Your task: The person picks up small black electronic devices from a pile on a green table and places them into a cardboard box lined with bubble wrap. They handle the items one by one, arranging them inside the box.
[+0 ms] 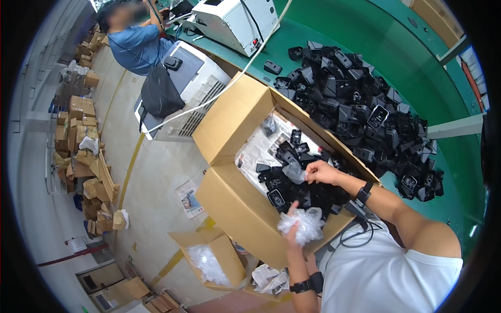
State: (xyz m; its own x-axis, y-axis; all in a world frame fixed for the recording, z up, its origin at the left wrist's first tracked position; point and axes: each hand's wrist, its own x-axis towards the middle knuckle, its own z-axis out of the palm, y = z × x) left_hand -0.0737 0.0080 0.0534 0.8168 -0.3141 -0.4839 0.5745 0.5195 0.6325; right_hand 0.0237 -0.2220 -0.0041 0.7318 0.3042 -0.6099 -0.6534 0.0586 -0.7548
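Note:
In my left hand (294, 233) is a crumpled bunch of clear plastic bags (308, 225), held over the near side of a large open cardboard box (237, 208). My right hand (322, 172) reaches into the same box, its fingers closed on a small clear plastic bag (294, 172). Whether anything is inside that bag, I cannot tell. Below both hands lies a heap of black plastic housings (276, 198), loose on newspaper (251, 156) that lines the box. Another small bagged piece (269, 126) rests by the far wall of the box.
A big pile of black housings (344, 99) covers part of the green table (454, 224) to the right. A carton of clear bags (209, 265) stands on the floor. A grey-white appliance (193, 78) carries a black bag (160, 94). Another person (136, 44) works beyond it.

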